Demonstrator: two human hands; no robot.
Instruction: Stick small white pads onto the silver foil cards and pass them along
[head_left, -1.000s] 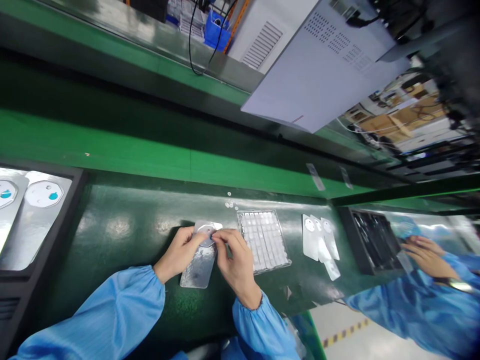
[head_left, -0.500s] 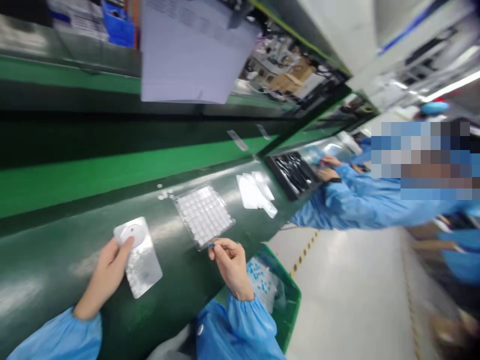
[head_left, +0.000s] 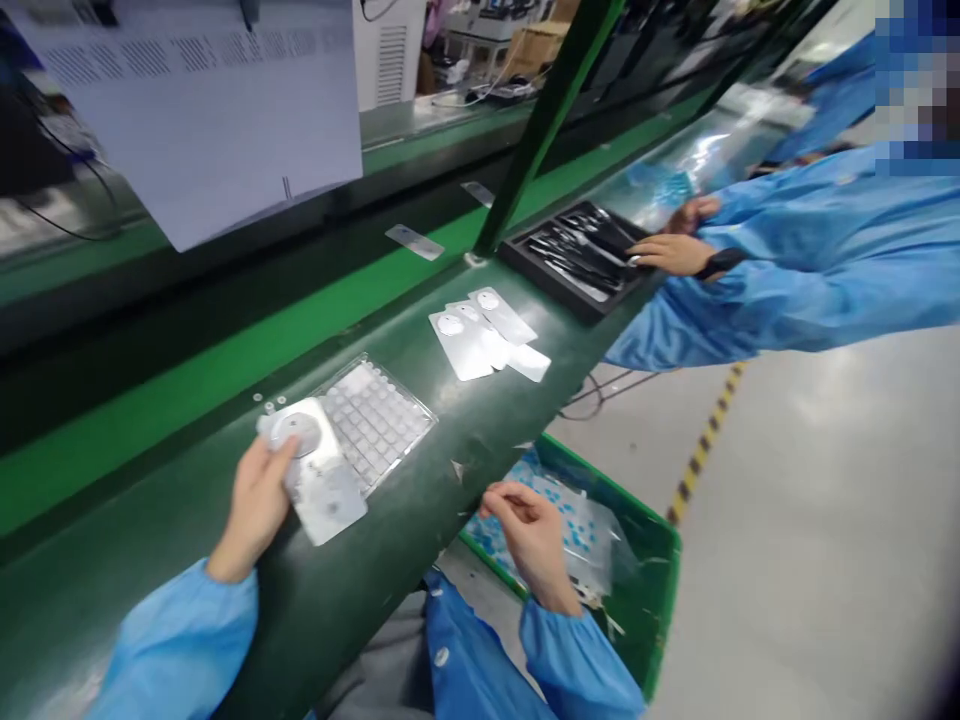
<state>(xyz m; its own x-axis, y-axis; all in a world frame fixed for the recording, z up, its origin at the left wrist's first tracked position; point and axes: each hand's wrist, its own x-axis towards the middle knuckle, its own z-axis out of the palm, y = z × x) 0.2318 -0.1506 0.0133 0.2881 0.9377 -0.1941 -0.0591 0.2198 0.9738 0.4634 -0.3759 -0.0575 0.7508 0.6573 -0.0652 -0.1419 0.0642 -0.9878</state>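
My left hand (head_left: 259,500) grips a flat silvery-white plate (head_left: 330,500) with rounded corners, thumb resting on the round disc near its upper end. The plate overlaps the left side of a clear tray (head_left: 379,425) filled with rows of small whitish round pieces. Over the near edge of the bench and the green bin, my right hand (head_left: 532,535) has its thumb and fingertips pinched together. Whether anything sits between them I cannot make out. Several similar plates (head_left: 465,345) lie overlapping on the bench beyond the tray.
Below the bench, the green bin (head_left: 667,600) holds clear plastic with blue dots. A few small white rings (head_left: 270,405) lie behind my left hand. A black tray (head_left: 551,285) of dark parts stands at the right, under a co-worker's hands (head_left: 671,250). A green post (head_left: 544,120) rises behind.
My right hand has moved from the tray's near corner to above the bin; the blue bit at its fingertips no longer shows. The held plate now overlaps the tray. My view has shifted.
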